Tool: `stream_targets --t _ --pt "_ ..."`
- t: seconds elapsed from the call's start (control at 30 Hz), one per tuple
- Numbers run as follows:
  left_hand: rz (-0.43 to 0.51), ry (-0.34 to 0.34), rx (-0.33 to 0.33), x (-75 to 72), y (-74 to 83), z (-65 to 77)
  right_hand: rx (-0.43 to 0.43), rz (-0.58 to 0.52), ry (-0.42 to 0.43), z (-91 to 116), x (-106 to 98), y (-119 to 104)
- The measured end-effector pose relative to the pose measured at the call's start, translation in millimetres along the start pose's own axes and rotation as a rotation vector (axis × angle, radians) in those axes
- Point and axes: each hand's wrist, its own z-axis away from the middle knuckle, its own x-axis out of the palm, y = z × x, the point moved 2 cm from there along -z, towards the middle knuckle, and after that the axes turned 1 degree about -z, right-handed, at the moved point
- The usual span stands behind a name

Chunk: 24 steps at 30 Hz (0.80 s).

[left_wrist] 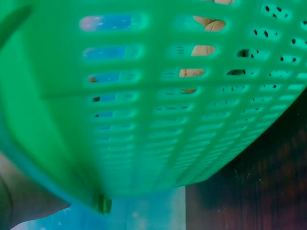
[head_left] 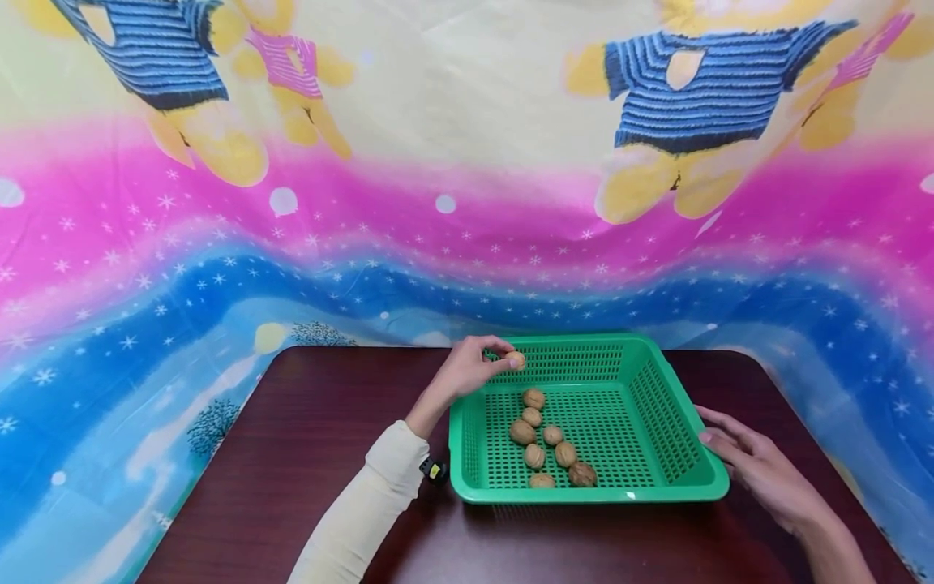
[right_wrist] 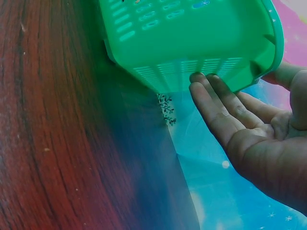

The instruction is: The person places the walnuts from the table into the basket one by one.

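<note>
A green plastic basket (head_left: 584, 496) with slotted walls stands on the dark table. Several walnuts (head_left: 565, 454) lie on its floor, mostly in the left half. Above the basket's far left corner, my left hand (head_left: 470, 369) pinches one walnut (head_left: 516, 360) between thumb and fingers. My right hand (head_left: 766, 470) is at the basket's right side, its fairly straight fingers (right_wrist: 218, 108) touching the outer wall below the rim and its thumb near the rim. In the left wrist view, the basket wall (left_wrist: 62, 120) covers most of the frame and hides the held walnut.
The reddish-brown wooden table (head_left: 314, 454) extends on both sides of the basket. Behind it hangs a colourful cloth (head_left: 452, 268) with bears and snowflakes. A small black device (head_left: 434, 470) with a yellow mark is at the left wrist.
</note>
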Motion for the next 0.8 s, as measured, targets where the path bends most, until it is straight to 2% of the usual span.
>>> stream_targets --t 0.2,0.33,0.8 --pt "-0.013 -0.025 -0.013 8.4 -3.7 -5.6 0.016 -0.016 0.000 -1.2 0.3 0.8" --pt "-0.052 -0.039 0.005 11.3 -3.7 -7.7 0.019 -0.007 0.006 -1.1 -0.4 0.7" --pt "-0.125 -0.062 0.008 14.1 -4.6 -3.4 -0.008 -0.012 -0.005 -0.2 0.2 0.4"
